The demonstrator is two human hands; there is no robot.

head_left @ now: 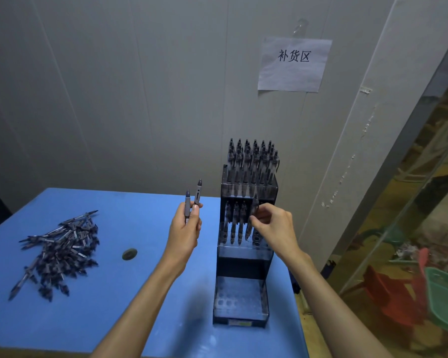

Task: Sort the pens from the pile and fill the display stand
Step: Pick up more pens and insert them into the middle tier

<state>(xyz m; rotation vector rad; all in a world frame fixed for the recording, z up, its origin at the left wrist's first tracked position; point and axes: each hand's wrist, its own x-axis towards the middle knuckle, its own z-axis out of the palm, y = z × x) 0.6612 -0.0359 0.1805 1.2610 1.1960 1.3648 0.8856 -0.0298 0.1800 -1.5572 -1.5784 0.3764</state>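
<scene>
A person's two bare forearms reach forward over a bright blue plastic table [93, 319] set against a pale panelled wall [114, 86]. The left hand [184, 231] is curled round two slim grey pens with dark tips [193, 202], holding them upright and side by side just left of the stand, their tips pointing up. The right hand [273, 224] is at the middle tier of a tall, dark, stepped clear-plastic display stand [243, 257], its fingertips pinching a single pen [252, 218] that stands nearly upright in that tier, beside three pens already seated [234, 220] there. The stand rises in three steps on the right part of the table: the top tier is packed with a dense cluster of upright dark pens [252, 161], the middle tier is partly filled, and the lowest front tier [239, 301] shows rows of open holes. Far to the left, well apart from both hands, lies a loose heap of dark grey pens [60, 250] — jumbled and pointing every way. Between the heap and the left forearm sits a small dark round disc [129, 254] on the tabletop. On the wall above the stand hangs a white paper sheet with three printed Chinese characters [294, 64]. At the far right — beyond a glass partition — red and green plastic stools [422, 298] are blurred.
</scene>
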